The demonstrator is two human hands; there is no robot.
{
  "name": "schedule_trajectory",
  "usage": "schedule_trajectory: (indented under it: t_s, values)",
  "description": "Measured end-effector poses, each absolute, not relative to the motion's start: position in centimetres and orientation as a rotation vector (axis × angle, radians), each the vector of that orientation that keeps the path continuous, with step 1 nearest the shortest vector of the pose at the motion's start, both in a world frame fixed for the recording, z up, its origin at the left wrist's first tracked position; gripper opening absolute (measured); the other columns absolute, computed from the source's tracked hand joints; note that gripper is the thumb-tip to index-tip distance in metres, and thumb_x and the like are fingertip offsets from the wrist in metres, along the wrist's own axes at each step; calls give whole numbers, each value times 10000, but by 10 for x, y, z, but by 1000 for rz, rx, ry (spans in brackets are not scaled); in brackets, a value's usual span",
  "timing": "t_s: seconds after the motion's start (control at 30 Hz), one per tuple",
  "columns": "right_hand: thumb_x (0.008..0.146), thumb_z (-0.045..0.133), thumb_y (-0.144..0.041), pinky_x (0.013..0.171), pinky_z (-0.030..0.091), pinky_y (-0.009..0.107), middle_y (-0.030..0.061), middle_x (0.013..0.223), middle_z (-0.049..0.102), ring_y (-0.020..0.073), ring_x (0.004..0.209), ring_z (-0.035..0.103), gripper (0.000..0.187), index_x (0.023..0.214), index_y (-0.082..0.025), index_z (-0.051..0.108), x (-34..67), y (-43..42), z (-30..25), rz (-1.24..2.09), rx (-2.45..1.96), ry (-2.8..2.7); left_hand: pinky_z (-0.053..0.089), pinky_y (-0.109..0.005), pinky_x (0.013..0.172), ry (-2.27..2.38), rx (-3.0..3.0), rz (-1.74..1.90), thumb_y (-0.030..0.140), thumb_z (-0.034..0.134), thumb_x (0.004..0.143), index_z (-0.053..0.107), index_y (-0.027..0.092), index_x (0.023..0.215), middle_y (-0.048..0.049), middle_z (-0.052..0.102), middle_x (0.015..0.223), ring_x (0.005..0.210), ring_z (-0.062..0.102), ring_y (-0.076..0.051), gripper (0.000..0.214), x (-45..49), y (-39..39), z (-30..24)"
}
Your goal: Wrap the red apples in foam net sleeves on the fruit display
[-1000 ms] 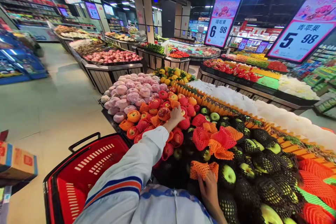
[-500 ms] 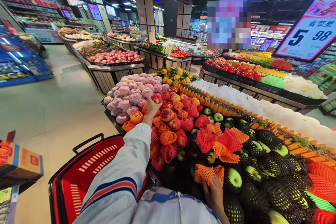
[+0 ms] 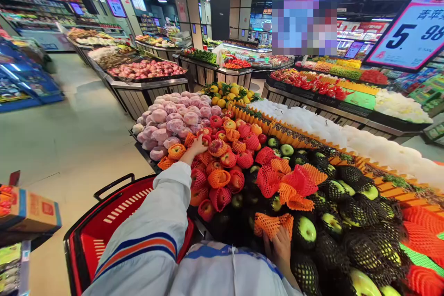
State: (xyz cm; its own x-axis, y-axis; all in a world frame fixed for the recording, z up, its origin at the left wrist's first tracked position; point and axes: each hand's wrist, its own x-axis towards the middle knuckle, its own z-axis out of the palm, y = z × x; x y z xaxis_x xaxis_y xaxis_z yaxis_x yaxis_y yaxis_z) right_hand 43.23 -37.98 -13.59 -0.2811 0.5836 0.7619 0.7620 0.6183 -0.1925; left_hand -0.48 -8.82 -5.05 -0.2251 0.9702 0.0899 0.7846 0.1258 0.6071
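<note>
My left hand (image 3: 197, 146) reaches out over the pile of red apples, its fingers closed round a red apple (image 3: 206, 139). That apple is low among the others, several of which sit in orange or pink foam nets. Close to my body, my right hand (image 3: 280, 246) pinches an orange foam net (image 3: 273, 225). Just right of it lies a green apple (image 3: 307, 230) in a black net. Loose pink and orange foam nets (image 3: 294, 185) are heaped beyond my right hand.
A red shopping basket (image 3: 86, 236) stands at my left, against the display. Wrapped pale pink fruit (image 3: 173, 115) and yellow citrus (image 3: 229, 95) lie behind the apples. A cardboard box (image 3: 38, 212) is at far left. A price screen (image 3: 405, 32) hangs at upper right.
My left hand has come down and slightly back toward me with the red apple, lower into the pile. My right hand stays on the orange foam net. The view has shifted a little.
</note>
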Motion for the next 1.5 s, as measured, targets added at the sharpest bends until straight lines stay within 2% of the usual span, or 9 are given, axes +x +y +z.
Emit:
schedule_trajectory:
  t_s: [0.2,0.33,0.47,0.57,0.8,0.97,1.1,1.3,1.5]
  values:
    - [966,579,-176,679,486,338,27,775,730,214,743,650,111,940,-221,677,429,-384,-131,-239,-1099,-1987,416,-491,1150,2116,1859,765,153,690,760,515,85,1420,-219,585,1415,1350,539,-392,686,3,-80,-7]
    - [999,552,-189,745,507,369,28,779,717,225,794,651,160,908,-226,678,423,-388,-125,-193,-1182,-1963,326,-452,1235,1959,2139,796,227,586,869,513,156,1450,-150,542,1497,1433,461,-318,590,55,-85,9]
    - [1010,552,-204,720,503,357,13,735,685,212,752,621,191,861,-228,669,420,-391,-121,-165,-1219,-1938,447,-359,1123,1609,2442,507,325,789,728,646,216,1325,-96,653,1373,1271,593,-287,623,130,-102,-11]
    - [1006,559,-201,715,504,357,7,751,683,207,752,615,185,870,-232,680,420,-392,-119,-141,-1229,-1936,452,-431,1087,1538,2547,307,261,858,611,656,170,1311,-171,636,1359,1252,580,-360,734,167,-111,-32]
    - [1003,558,-188,705,504,360,12,765,686,208,754,607,172,911,-220,700,421,-392,-116,-137,-1211,-1945,403,-530,1072,1584,2645,111,215,858,617,638,132,1267,-261,485,1470,1331,451,-439,691,188,-105,-40]
    - [1012,551,-202,685,499,348,15,749,676,206,742,604,187,874,-214,676,422,-388,-115,-183,-1172,-1944,408,-463,1093,1471,2694,114,207,862,606,577,138,1308,-216,571,1393,1327,491,-383,761,188,-108,-34]
    - [1005,561,-189,687,500,341,8,757,676,196,737,604,183,862,-220,671,424,-387,-116,-186,-1147,-1954,503,-411,951,1424,2661,135,254,821,677,540,118,1338,-191,684,1217,1141,648,-348,730,183,-116,-32]
    - [994,579,-187,676,501,346,8,754,684,198,730,611,172,859,-223,679,426,-386,-120,-163,-1138,-1967,528,-370,922,1374,2624,252,239,800,679,473,224,1473,-144,631,1369,1216,642,-337,858,180,-126,-31]
    - [987,587,-185,682,508,360,17,764,696,205,740,626,179,851,-225,697,427,-386,-122,-153,-1155,-1968,524,-402,1014,1503,2477,543,315,855,677,504,178,1431,-165,597,1401,1216,640,-338,842,177,-127,-11]
